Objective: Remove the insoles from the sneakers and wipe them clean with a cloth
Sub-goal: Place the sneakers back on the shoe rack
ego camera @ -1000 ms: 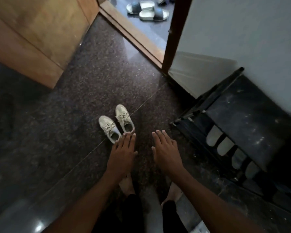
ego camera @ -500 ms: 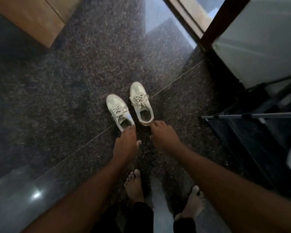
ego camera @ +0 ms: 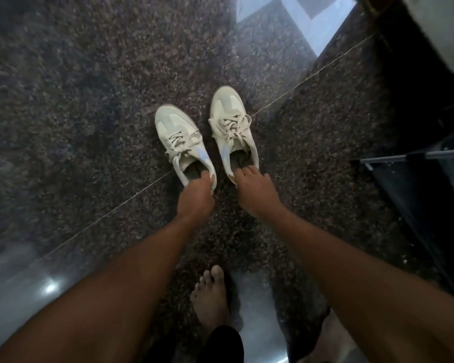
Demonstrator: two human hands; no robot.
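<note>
Underfoot: the dark, speckled, polished stone floor (ego camera: 89, 100) fills most of your view, with a thin joint line running beneath both shoes.
Rack: a black shoe rack (ego camera: 417, 205) with a grey metal bar (ego camera: 414, 155) stands well apart on your right.
Sneakers: the cream lace-up fabric pair stands upright on the floor, toes away from you and laces tied. The left sneaker (ego camera: 178, 137) is just beside the right sneaker (ego camera: 231, 121), and they are not touching.
Insoles: the insoles are still inside the shoes, by my judgement. The openings are too dark to tell them from the lining.
Hands: your left hand (ego camera: 195, 199) is at the heel of the left sneaker, and your right hand (ego camera: 256, 191) is at the heel of the right sneaker.
Fingers: your left fingers (ego camera: 206, 176) are curled over the heel collar and pinching it. Your right fingers (ego camera: 247, 171) are hooked over the heel rim with their tips in the opening, and the thumb is hidden.
Change: a second ago both hands were spread flat, short of the shoes. Half a second ago the fingertips only met the heels. Now they have closed on the collars.
Meaning: your reach is done and your hold is made, but the task has barely begun. You probably need to lift a shoe or dig deeper for an insole.
Cloth: none in view.
</note>
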